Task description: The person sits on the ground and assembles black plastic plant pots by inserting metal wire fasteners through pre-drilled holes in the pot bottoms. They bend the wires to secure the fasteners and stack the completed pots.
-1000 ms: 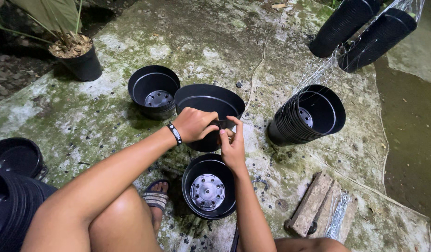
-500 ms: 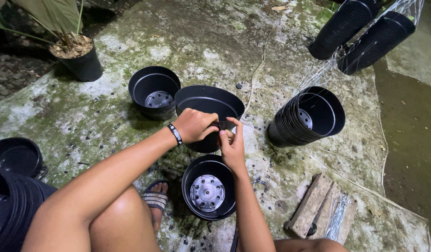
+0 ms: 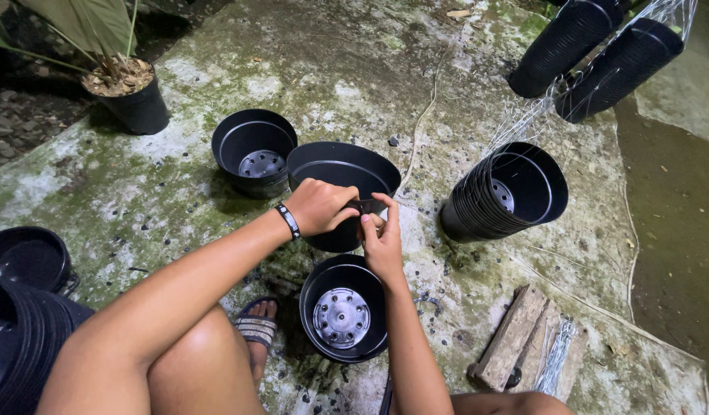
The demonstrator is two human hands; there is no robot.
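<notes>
A black plastic pot (image 3: 341, 173) is held tilted above the ground at the centre. My left hand (image 3: 320, 206), with a black wristband, grips its near rim. My right hand (image 3: 381, 238) pinches the same rim from the right side, fingers closed on the edge. Directly below, between my knees, stands another black pot (image 3: 343, 310) with a holed grey bottom. A third empty black pot (image 3: 253, 151) stands just left of the held one.
A tilted stack of black pots (image 3: 502, 194) lies at the right, two longer stacks (image 3: 593, 46) at the top right with wire strands. A potted plant (image 3: 128, 92) stands top left, more pots (image 3: 20, 307) at the left edge, wooden blocks with wires (image 3: 527, 346) bottom right.
</notes>
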